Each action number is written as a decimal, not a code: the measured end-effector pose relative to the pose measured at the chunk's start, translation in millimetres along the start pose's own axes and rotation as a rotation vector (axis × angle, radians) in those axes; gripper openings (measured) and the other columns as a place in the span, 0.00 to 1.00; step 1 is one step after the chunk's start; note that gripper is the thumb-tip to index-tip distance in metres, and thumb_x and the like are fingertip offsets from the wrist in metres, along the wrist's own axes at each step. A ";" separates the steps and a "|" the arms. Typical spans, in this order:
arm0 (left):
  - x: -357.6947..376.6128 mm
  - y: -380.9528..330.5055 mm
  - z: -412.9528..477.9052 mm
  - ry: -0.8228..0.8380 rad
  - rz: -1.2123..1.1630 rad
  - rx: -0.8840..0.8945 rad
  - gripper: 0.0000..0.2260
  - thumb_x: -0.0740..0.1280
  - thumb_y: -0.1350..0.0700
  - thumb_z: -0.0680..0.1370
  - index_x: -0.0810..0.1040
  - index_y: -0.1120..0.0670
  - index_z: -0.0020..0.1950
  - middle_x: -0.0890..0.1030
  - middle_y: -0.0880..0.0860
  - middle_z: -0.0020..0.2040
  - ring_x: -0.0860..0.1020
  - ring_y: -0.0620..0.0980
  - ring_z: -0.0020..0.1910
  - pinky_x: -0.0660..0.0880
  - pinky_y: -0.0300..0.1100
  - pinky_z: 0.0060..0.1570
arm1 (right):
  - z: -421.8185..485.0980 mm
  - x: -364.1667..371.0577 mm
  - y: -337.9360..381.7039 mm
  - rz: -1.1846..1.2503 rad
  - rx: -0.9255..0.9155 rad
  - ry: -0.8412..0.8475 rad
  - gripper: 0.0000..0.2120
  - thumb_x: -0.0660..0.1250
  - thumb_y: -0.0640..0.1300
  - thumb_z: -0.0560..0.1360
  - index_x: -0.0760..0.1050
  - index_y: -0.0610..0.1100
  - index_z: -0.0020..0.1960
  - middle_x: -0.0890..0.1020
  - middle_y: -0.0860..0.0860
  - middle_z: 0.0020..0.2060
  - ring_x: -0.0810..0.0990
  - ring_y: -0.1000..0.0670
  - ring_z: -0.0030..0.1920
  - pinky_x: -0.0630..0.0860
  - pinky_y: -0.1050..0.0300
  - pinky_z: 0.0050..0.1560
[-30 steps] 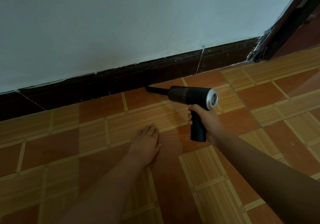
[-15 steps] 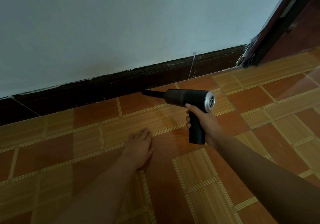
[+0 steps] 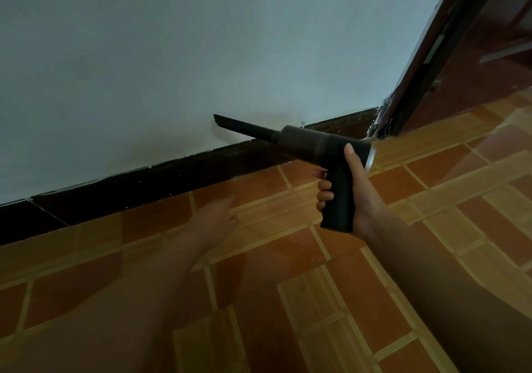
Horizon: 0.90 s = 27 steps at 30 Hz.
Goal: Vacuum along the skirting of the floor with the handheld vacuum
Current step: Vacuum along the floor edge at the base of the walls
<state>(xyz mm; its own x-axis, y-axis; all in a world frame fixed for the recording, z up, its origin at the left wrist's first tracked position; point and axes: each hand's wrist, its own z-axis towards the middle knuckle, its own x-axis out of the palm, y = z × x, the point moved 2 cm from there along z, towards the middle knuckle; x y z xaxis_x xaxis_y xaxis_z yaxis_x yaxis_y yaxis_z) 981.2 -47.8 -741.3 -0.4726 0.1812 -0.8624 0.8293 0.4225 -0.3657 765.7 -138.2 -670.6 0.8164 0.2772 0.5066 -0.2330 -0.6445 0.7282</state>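
My right hand (image 3: 355, 191) grips the handle of a black pistol-shaped handheld vacuum (image 3: 313, 145). Its narrow crevice nozzle (image 3: 244, 126) points left and up, raised in front of the pale wall, above the dark brown skirting (image 3: 172, 174) that runs along the wall's foot. My left hand (image 3: 214, 223) is blurred, held just over the floor tiles below the skirting, fingers apart and holding nothing.
The floor (image 3: 302, 300) is orange and tan patterned tile. A pale blue-white wall (image 3: 172, 56) fills the upper view. At the right a dark wooden door frame (image 3: 431, 56) meets the skirting's end, with a reddish door beyond it.
The vacuum has lifted off the floor and its nozzle has tilted up from the skirting to the wall. My left hand has risen from its flat rest on the tiles.
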 end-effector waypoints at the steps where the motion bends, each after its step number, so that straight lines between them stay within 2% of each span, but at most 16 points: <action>1: -11.1 -2.7 -1.8 -0.042 -0.017 0.009 0.25 0.60 0.52 0.81 0.56 0.52 0.77 0.64 0.54 0.74 0.65 0.52 0.72 0.65 0.47 0.70 | -4.3 2.6 4.2 0.005 -0.006 0.008 0.29 0.62 0.65 0.67 0.77 0.39 0.47 0.72 0.51 0.27 0.69 0.56 0.24 0.71 0.64 0.26; 9: -63.1 -5.3 -15.8 -0.164 -0.095 0.120 0.24 0.62 0.53 0.80 0.60 0.50 0.76 0.70 0.51 0.70 0.71 0.49 0.65 0.69 0.42 0.62 | -33.8 24.1 19.6 0.019 0.002 0.030 0.30 0.62 0.69 0.64 0.77 0.40 0.38 0.70 0.51 0.25 0.67 0.56 0.21 0.70 0.63 0.22; 14: -61.2 9.0 -23.4 -0.247 -0.218 0.103 0.23 0.63 0.54 0.80 0.63 0.51 0.75 0.72 0.51 0.69 0.70 0.49 0.67 0.67 0.44 0.65 | -41.2 32.9 17.1 0.033 0.024 0.063 0.28 0.63 0.69 0.61 0.73 0.42 0.34 0.70 0.52 0.23 0.67 0.56 0.20 0.69 0.64 0.22; 24: -49.4 9.0 -30.0 -0.215 -0.197 0.105 0.23 0.62 0.54 0.80 0.63 0.51 0.75 0.72 0.50 0.69 0.71 0.48 0.67 0.67 0.43 0.64 | -47.0 41.1 8.2 0.007 0.062 0.079 0.27 0.63 0.68 0.61 0.71 0.43 0.32 0.69 0.52 0.23 0.66 0.56 0.20 0.68 0.64 0.23; 27: -50.0 5.2 -31.0 -0.205 -0.204 0.105 0.22 0.62 0.53 0.80 0.63 0.51 0.74 0.72 0.50 0.69 0.74 0.50 0.63 0.69 0.45 0.64 | -48.0 41.0 7.5 0.011 0.066 0.074 0.26 0.63 0.68 0.62 0.71 0.42 0.32 0.69 0.52 0.23 0.66 0.56 0.20 0.68 0.64 0.23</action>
<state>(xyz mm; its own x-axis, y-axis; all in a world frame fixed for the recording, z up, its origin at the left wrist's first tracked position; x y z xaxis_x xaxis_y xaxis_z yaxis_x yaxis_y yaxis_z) 999.9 -27.1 -689.3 -0.5718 -0.0855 -0.8159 0.7546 0.3356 -0.5639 772.1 -97.4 -622.2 0.7723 0.3199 0.5488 -0.2046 -0.6927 0.6916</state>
